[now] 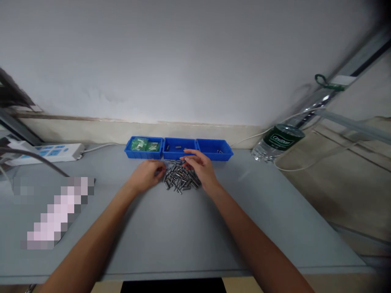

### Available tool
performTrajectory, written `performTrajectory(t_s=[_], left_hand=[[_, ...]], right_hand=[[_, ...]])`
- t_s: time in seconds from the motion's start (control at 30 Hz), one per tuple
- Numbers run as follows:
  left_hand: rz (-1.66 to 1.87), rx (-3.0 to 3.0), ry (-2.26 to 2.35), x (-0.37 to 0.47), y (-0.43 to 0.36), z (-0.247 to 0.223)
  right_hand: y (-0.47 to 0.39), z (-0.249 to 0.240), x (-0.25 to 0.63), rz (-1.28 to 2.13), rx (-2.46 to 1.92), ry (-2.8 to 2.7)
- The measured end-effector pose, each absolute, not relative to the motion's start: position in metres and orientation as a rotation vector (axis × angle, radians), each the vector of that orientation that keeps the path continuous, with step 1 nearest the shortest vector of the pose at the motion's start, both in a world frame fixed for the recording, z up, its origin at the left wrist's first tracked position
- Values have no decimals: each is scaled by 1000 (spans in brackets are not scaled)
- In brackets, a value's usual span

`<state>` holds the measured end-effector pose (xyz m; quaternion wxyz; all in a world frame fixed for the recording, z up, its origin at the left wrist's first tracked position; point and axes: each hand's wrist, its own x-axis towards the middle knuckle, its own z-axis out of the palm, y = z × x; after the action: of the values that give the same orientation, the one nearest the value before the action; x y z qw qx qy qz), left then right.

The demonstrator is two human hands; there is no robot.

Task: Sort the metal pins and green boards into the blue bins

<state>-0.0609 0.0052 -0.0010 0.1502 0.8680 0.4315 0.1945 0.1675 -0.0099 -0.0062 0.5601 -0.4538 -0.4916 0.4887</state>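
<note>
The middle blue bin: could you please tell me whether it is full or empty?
Neither, though nearly empty: at least two small pieces lie in the middle blue bin, whose inside otherwise shows mostly bare blue.

Silvery metal pins (180,179), slim and cylindrical and of mixed lengths and thicknesses, lie in a loose, jumbled heap on a grey tabletop (171,236), pointing every which way, with some catching the light. Short pieces spill out at the heap's 6 o'clock edge. At 12 o'clock from the heap, a blue middle tray (183,155) holds a grey cylinder (178,147) lying on its side and a darker piece (167,147). Toward 2 o'clock, small shiny pieces (220,151) rest in a blue right-hand tray (210,156).
</note>
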Motion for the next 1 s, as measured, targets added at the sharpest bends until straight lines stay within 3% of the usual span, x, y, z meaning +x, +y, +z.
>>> performTrajectory(t_s=[0.47, 0.8, 1.0], left_hand=[[447, 2460, 1345, -64, -4, 2], [1041, 1932, 1211, -53, -5, 16], [1185, 1606, 1052, -42, -8, 16]], right_hand=[[-11, -4, 166, 1152, -1093, -1152], [-10, -6, 166, 1132, -1097, -1219], [-13, -5, 165, 1237, -1047, -1339]])
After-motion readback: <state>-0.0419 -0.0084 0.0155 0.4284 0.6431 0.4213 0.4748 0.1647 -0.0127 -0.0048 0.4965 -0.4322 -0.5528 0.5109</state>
